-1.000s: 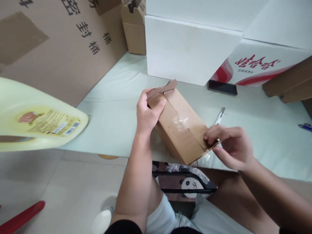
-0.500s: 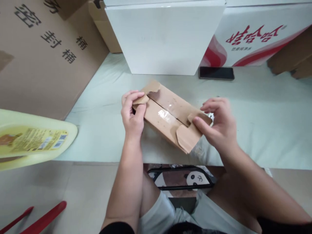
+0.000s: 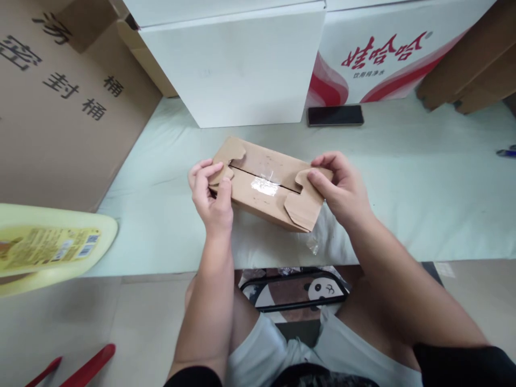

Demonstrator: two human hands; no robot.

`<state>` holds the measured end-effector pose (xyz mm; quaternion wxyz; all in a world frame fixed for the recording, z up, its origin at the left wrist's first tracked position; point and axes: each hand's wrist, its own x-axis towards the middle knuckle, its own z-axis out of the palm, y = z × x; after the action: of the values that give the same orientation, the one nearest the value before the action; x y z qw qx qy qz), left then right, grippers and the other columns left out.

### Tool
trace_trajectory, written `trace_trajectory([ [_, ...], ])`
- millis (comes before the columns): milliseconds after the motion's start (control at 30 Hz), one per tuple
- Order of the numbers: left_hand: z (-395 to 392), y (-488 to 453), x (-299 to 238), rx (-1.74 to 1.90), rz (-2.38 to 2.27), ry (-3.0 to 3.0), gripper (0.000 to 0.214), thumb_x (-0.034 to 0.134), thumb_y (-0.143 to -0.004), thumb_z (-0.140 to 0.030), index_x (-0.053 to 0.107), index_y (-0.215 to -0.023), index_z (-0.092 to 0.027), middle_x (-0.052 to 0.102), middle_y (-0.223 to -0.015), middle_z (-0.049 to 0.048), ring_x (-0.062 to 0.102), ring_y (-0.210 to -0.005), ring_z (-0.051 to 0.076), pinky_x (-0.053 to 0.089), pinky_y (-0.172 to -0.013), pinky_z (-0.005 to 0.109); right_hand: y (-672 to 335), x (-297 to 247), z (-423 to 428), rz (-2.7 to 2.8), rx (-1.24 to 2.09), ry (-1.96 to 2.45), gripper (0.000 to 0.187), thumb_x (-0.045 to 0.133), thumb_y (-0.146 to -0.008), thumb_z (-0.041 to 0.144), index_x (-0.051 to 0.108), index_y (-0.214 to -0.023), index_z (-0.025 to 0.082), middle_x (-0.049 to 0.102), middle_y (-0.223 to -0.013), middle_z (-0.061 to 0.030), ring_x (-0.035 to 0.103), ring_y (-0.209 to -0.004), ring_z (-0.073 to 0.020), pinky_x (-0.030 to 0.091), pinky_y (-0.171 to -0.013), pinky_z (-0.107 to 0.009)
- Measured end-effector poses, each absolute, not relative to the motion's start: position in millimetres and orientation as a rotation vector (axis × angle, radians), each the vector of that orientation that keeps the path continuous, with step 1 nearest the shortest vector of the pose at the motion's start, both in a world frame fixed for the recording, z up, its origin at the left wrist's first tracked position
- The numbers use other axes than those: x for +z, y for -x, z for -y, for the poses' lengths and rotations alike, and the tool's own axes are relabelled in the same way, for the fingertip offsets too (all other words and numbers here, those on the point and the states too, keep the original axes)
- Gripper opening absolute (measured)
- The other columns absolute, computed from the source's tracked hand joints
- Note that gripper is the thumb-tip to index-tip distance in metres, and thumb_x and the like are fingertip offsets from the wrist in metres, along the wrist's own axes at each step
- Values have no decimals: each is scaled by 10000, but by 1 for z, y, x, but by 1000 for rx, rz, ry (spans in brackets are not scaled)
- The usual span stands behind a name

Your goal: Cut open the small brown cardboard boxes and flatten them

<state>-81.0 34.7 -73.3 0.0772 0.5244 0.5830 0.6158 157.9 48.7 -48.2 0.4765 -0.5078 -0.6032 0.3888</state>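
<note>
Where the pale green tabletop (image 3: 403, 204) comes near the person, a small brown box (image 3: 266, 185) lies between both hands. The left hand (image 3: 212, 196) is closed on the box's left end flap, thumb on top and fingers (image 3: 200, 172) curled round the edge. The right hand (image 3: 342, 188) grips the right end flap the same way. Far behind the box lies a black phone (image 3: 335, 115), just right of a big white box (image 3: 237, 64).

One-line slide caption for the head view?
Left hand and right hand grip opposite ends of a small taped cardboard box over a pale table, a phone behind.
</note>
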Motion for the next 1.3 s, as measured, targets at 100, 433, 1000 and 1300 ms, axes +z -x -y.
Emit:
trace_trajectory([
  [100,-34,83,-71,1794,-1777,-1564,216,599,-820,-349,671,-994,-244,593,-1219,90,556,-1257,270,482,-1119,461,-157,-47,-50,1469,1017,1218,228,661,-822,383,671,-982,221,711,-1041,-36,649,-905,-177,529,-804,-331],
  [433,-19,72,-60,1620,-1988,-1647,305,576,-894,-359,704,-1137,-226,476,-1348,136,499,-1298,316,423,-1151,499,-155,-44,-46,1494,1035,1189,182,642,-846,347,718,-939,210,754,-1085,-52,691,-969,-195,554,-843,-355],
  [1000,11,47,-32,959,-2017,-1956,1164,840,-574,-735,381,-1548,-293,260,-1637,162,58,-1562,531,66,-1244,752,-158,-51,-43,1563,883,1213,285,503,-969,439,635,-1117,234,715,-1120,-62,679,-1024,-200,539,-890,-352],
  [1300,5,62,-38,975,-1952,-2002,923,791,-646,-768,547,-1390,-278,294,-1595,146,77,-1570,502,140,-1248,732,-202,-73,-68,2001,548,2232,450,557,-885,417,649,-1282,223,710,-1060,-149,648,-972,-348,480,-761,-436],
])
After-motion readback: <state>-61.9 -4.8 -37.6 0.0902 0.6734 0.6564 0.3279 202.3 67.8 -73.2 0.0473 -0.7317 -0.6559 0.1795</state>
